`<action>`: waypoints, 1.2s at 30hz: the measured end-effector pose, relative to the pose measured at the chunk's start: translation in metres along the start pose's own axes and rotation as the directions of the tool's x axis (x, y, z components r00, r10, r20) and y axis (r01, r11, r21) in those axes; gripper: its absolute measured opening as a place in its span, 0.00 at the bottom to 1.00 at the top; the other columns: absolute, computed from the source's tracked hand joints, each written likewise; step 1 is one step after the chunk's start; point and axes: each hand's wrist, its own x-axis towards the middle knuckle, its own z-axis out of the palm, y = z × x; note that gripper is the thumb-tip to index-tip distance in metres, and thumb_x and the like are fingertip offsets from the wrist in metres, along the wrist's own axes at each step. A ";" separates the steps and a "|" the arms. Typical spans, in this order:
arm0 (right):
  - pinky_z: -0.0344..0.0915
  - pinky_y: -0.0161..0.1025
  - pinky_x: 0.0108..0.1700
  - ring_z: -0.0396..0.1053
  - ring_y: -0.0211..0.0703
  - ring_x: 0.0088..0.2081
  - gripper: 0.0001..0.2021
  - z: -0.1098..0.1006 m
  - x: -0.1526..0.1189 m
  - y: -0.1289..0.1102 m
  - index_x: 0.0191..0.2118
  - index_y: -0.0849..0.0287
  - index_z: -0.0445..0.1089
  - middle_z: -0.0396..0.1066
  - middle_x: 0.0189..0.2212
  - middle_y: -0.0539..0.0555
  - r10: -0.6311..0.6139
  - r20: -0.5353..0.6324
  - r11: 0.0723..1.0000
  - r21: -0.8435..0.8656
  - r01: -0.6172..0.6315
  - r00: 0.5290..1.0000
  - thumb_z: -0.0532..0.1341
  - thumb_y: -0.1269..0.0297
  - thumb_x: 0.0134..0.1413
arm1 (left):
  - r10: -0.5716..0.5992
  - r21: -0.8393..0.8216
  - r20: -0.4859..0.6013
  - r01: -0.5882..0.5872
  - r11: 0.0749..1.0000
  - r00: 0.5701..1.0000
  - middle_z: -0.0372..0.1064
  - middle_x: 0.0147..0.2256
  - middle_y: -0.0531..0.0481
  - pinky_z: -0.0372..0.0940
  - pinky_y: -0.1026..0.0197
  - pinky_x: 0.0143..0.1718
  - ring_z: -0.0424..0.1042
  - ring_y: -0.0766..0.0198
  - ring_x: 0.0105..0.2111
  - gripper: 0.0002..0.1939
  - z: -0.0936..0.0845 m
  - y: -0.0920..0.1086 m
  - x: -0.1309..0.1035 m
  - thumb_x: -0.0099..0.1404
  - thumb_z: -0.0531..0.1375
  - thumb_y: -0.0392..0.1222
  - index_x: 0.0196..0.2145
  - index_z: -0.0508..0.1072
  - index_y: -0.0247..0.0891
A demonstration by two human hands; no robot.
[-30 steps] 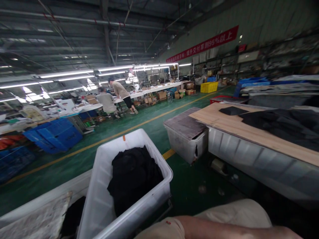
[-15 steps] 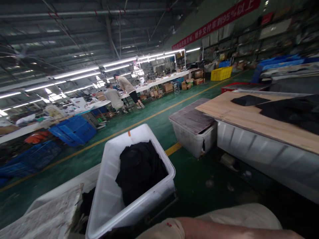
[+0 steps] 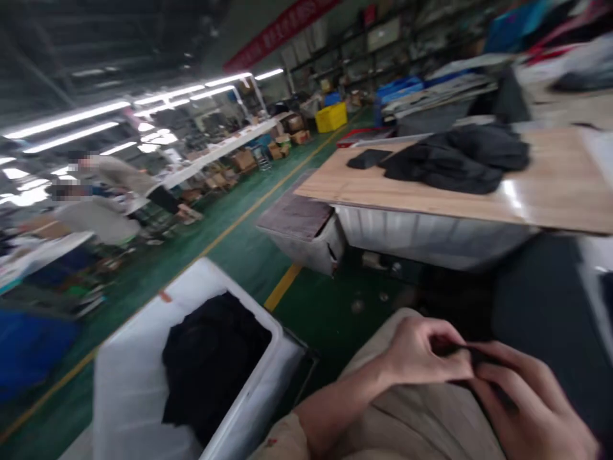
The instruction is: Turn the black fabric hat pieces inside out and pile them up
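Above my lap, my left hand [image 3: 424, 351] is closed in a pinch, its fingertips meeting those of my right hand [image 3: 524, 386], which is closed too. A small dark strip shows between the fingers of both; it is too small and blurred to name. To the left stands a white plastic bin [image 3: 129, 358] with a heap of black cloth [image 3: 208, 364] in it, apart from my hands. Beyond my hands, a crumpled black garment [image 3: 462, 160] and a small folded black piece [image 3: 368, 159] lie on a wooden board [image 3: 560, 185].
The board rests over a large white bin [image 3: 407, 233]. Beside it stands a smaller bin with a dark lid [image 3: 297, 207]. A dark grey surface [image 3: 546, 319] is close on my right. Two people are at a long white workbench [image 3: 205, 160] across the green floor [image 3: 239, 252].
My view has swung to the right, so the bin of black cloth sits further left. Both hands have come into view, fingertips together; before, only a forearm showed at the bottom.
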 end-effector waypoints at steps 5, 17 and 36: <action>0.68 0.38 0.43 0.70 0.45 0.46 0.05 -0.015 -0.004 -0.008 0.33 0.55 0.66 0.67 0.45 0.56 0.163 0.197 0.969 0.150 -0.194 0.967 0.62 0.63 0.58 | 0.005 0.131 0.071 -0.014 0.991 0.997 0.60 0.22 0.55 0.52 0.68 0.23 0.57 0.71 0.22 0.05 -0.006 -0.004 0.000 0.58 0.58 0.36 0.26 0.70 0.34; 0.66 0.36 0.38 0.68 0.40 0.35 0.10 -0.025 -0.014 0.003 0.38 0.58 0.69 0.70 0.32 0.51 0.626 0.382 0.464 0.519 -0.718 0.680 0.64 0.57 0.55 | -0.042 0.271 0.200 -0.014 0.962 0.979 0.55 0.21 0.56 0.50 0.66 0.24 0.54 0.70 0.22 0.08 0.011 -0.016 -0.002 0.60 0.57 0.39 0.24 0.66 0.36; 0.63 0.33 0.35 0.66 0.37 0.33 0.10 -0.022 -0.032 0.006 0.40 0.59 0.68 0.68 0.31 0.50 0.708 0.331 0.335 0.621 -0.709 0.624 0.63 0.70 0.49 | -0.092 0.271 0.312 0.004 0.963 0.946 0.56 0.21 0.56 0.51 0.67 0.24 0.56 0.71 0.22 0.09 0.029 -0.022 -0.002 0.62 0.56 0.40 0.24 0.66 0.35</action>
